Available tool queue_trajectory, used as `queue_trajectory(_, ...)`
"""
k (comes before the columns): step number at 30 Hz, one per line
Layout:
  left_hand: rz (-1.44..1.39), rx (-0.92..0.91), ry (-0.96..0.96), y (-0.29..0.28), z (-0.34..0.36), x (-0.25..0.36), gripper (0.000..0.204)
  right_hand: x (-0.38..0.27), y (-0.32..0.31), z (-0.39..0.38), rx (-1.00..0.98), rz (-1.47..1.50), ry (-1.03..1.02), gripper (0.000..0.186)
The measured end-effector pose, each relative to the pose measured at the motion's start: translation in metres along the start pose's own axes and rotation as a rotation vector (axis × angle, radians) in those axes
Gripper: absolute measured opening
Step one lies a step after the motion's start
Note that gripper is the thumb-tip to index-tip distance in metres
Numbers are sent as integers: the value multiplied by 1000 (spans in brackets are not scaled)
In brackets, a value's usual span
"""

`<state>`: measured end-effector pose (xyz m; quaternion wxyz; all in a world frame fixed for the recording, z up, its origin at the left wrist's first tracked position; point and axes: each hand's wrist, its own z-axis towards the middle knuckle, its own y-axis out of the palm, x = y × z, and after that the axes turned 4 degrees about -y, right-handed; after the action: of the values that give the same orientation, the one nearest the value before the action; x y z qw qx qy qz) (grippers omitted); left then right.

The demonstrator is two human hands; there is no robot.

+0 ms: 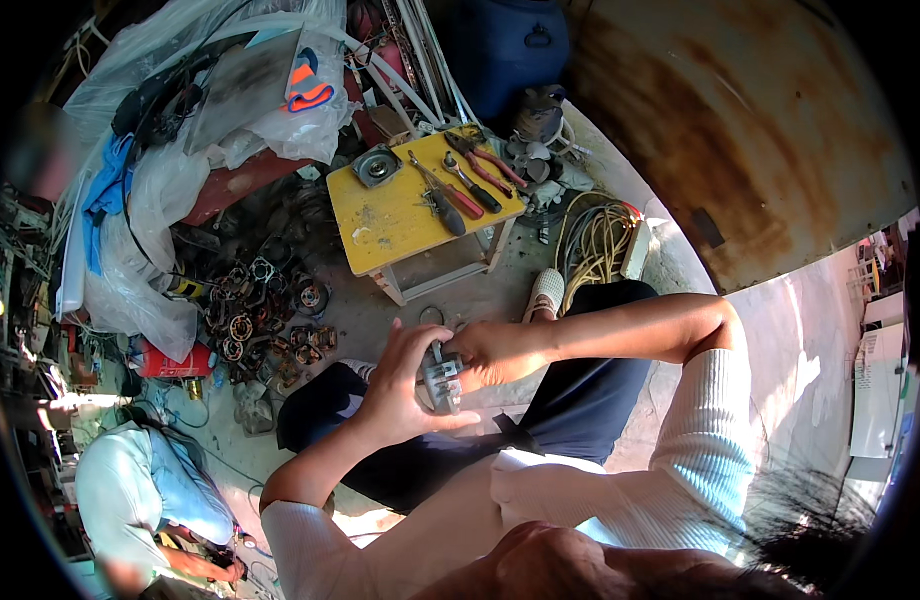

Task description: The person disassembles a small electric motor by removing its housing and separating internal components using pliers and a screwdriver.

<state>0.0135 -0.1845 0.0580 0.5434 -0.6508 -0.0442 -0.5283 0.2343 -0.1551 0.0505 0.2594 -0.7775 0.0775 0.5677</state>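
My left hand [403,385] holds a grey metal part [442,382] in front of my lap, fingers curled around its top and thumb below it. My right hand [490,350] is closed at the far side of the same part, its fingertips partly hidden behind it. Beyond them, a yellow low table [365,225] carries a square metal fitting [378,168], a grey-handled tool [443,208], red-handled pliers [490,170], a black-handled tool [475,190] and other hand tools.
Motor parts [255,325] pile at left near a red cylinder [175,355] and plastic sheeting [130,280]. A coiled yellow cable [595,255], blue barrel [505,55] and rusty metal panel [760,140] stand at back and right. A co-worker [130,500] bends at lower left.
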Motion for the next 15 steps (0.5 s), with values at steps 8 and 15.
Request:
queue_trajectory(8,25,-121,-7,-4,-10,7,86,-18,11,-6,-19,-89,-43,48)
queue_trajectory(15,94,-102,144,-14,-9,20,90,-32,18,-21,27,11,-54,46)
